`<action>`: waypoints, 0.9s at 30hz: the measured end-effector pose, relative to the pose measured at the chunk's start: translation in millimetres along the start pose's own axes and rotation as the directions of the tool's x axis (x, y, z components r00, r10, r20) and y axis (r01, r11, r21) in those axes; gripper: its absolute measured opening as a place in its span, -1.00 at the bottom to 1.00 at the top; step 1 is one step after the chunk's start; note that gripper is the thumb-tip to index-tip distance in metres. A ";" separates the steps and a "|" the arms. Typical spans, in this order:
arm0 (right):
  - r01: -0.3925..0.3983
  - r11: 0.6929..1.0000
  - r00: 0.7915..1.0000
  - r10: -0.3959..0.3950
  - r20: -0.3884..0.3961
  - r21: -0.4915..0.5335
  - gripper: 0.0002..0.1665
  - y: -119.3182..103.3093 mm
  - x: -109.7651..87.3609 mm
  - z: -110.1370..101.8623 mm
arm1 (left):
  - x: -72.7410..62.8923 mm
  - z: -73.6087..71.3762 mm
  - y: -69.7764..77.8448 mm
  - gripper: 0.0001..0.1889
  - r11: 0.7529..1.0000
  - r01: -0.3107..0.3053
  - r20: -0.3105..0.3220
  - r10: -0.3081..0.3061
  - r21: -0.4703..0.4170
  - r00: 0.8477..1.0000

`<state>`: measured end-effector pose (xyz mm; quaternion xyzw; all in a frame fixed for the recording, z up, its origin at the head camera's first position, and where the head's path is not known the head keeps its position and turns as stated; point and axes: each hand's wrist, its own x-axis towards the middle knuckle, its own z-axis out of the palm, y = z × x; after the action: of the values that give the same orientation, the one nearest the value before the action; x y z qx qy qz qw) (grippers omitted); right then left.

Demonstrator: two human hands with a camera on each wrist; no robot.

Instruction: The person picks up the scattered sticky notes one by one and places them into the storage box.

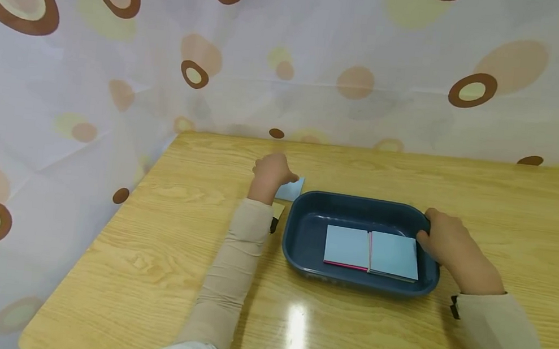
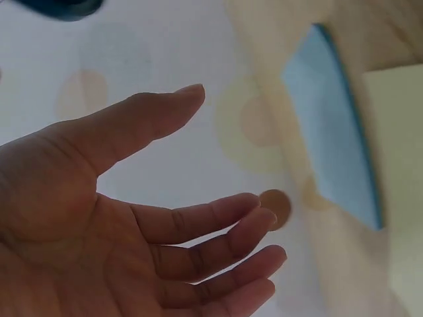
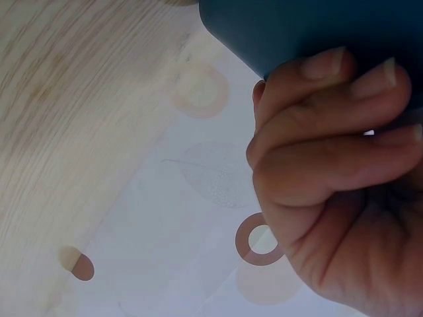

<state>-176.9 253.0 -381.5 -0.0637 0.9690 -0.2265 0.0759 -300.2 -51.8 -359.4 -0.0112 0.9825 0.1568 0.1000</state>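
My left hand [image 1: 274,169] hovers beside a light blue sticky note pad [image 1: 290,190] left of the tray. In the left wrist view its thumb and fingers are spread apart with nothing between them, and the blue pad lies off to the right. A pale yellow pad [image 1: 278,210] is partly hidden behind my left sleeve. My right hand [image 1: 448,243] grips the right end of a dark blue tray [image 1: 300,268], fingers along its outer wall in the right wrist view. Inside the tray sit two light blue-topped pads [image 1: 347,245] side by side, with a pink layer under the left one.
The tray stands on a light wooden table [image 1: 158,253]. A white curtain [image 1: 283,38] with brown and beige circles hangs along the back and left edges.
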 end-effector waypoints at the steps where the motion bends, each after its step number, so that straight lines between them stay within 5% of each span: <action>1: 0.002 1.000 1.000 -0.002 -0.001 0.003 -0.73 0.0 -0.3 0.4 | 2.1 3.3 -1.8 -0.55 1.000 0.007 0.015 -0.007 0.011 1.000; 15: -0.006 1.000 1.000 0.006 -0.008 0.002 -0.69 0.6 -0.4 1.3 | 11.8 31.5 -7.2 -0.19 0.993 -0.003 0.120 -0.011 0.117 0.993; 21: -0.008 1.000 1.000 0.008 -0.005 -0.002 -0.65 0.4 -0.8 0.6 | 11.1 32.4 -7.7 -0.18 0.988 -0.003 0.112 -0.014 0.152 0.994; 27: -0.008 1.000 1.000 0.008 0.003 0.001 -0.65 -0.8 -1.5 -0.4 | 14.5 26.3 -15.8 -0.26 0.994 -0.007 0.169 -0.011 0.108 0.986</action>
<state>-175.4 252.7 -380.6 -0.0600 0.9690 -0.2266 0.0785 -308.5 -58.5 -391.6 0.0065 0.9775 0.1036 0.1837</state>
